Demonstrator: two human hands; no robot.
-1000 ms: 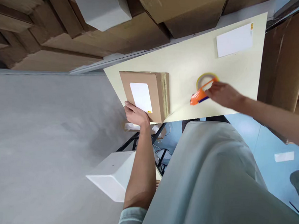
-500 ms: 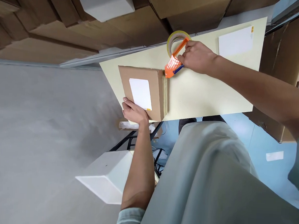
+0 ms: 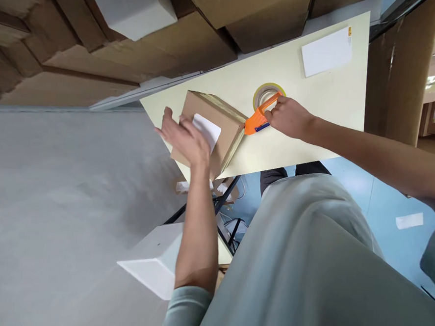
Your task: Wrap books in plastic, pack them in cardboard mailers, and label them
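A brown cardboard box (image 3: 226,136) with a white label (image 3: 209,129) on it sits turned at an angle on the cream table (image 3: 297,114). Yellowish tape runs along its right and far sides. Over the label side is my left hand (image 3: 185,136), fingers spread; whether it touches the box I cannot tell. My right hand (image 3: 288,117) is wrapped round the handle of an orange tape dispenser (image 3: 256,122), which carries a large roll of tape (image 3: 260,93). The dispenser's front end is at the box's right corner.
Stacked cardboard boxes (image 3: 195,43) line the table's far side, with a white box (image 3: 134,10) among them. A white sheet or pad (image 3: 326,52) lies at the table's far right. To the left is a grey wall (image 3: 53,197); a tall carton (image 3: 399,80) stands right.
The cardboard box has turned and its taped far side now shows. My left hand has come off its near left edge, fingers spreading. The dispenser has moved nearer to me with my right hand.
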